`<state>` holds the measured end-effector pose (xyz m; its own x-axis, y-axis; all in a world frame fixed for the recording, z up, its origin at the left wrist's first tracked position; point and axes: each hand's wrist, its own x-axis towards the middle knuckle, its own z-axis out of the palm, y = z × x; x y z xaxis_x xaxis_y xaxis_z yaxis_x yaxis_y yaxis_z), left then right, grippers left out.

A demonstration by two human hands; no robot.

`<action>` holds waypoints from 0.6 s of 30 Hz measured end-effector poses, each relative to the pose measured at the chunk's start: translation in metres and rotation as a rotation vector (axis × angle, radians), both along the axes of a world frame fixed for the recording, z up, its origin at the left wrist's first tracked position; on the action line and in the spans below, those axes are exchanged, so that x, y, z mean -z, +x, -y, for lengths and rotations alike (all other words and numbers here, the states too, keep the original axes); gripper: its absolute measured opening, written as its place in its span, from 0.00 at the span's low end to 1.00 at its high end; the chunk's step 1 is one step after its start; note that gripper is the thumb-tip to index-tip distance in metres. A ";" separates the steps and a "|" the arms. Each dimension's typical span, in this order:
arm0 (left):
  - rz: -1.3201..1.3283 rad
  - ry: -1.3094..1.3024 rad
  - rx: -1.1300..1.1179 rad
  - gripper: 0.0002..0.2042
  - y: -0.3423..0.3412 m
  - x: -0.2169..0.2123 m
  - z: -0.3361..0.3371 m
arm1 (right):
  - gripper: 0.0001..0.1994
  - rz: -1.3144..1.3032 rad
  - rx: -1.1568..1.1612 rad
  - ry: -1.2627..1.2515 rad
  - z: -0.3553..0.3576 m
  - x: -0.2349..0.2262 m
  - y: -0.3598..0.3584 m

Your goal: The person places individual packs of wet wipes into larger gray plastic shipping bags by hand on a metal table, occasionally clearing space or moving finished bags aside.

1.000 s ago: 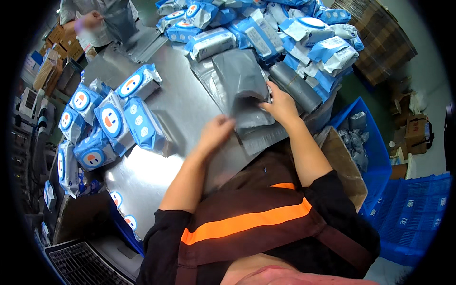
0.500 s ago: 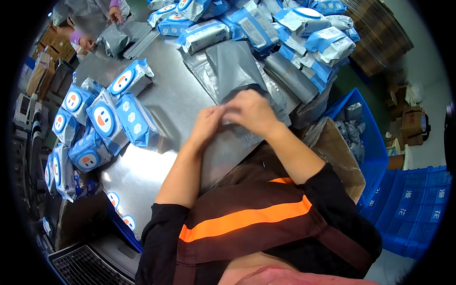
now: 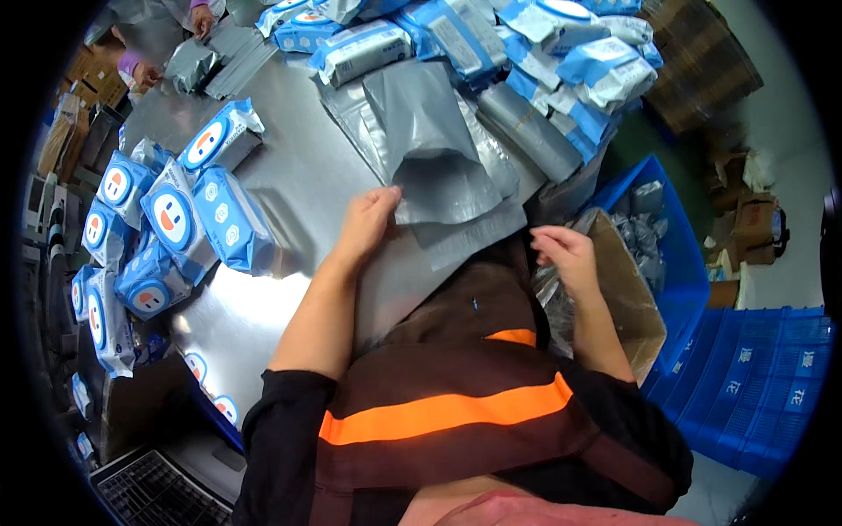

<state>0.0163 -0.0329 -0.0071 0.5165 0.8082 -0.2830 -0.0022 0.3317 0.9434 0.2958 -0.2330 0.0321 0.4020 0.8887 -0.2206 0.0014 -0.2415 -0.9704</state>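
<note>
A grey plastic mailing bag [image 3: 421,114] lies on top of other flat grey bags [image 3: 351,123], its mouth gaping toward me. My left hand [image 3: 370,219] is closed on the left edge of that mouth, thumb and fingers pinched together. Off to the right, my right hand [image 3: 568,254] is over the edge of an open cardboard box [image 3: 627,298], apart from the bag. Its fingers are curled together, and whatever they may hold is too small to make out.
Blue-and-white wipes packs [image 3: 232,219] stand grouped on the left of the metal table [image 3: 307,162]; more are piled at the back [image 3: 456,39]. A grey bag roll [image 3: 531,131] lies right. A blue crate [image 3: 693,272] holds grey parcels. Across the table, another person's hands [image 3: 145,74] handle grey plastic.
My hands were together at the bag's near end. The right hand has drawn away to the right and down, the left stays at the edge, and the bag's mouth now gapes.
</note>
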 end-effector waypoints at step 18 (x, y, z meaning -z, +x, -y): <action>-0.042 0.007 -0.048 0.16 -0.007 -0.008 -0.005 | 0.06 -0.394 -0.131 0.097 -0.008 0.019 0.021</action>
<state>0.0090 -0.0281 0.0010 0.4647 0.8339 -0.2977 0.0218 0.3254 0.9453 0.3164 -0.2255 0.0127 0.1855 0.9509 -0.2477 -0.3497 -0.1717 -0.9210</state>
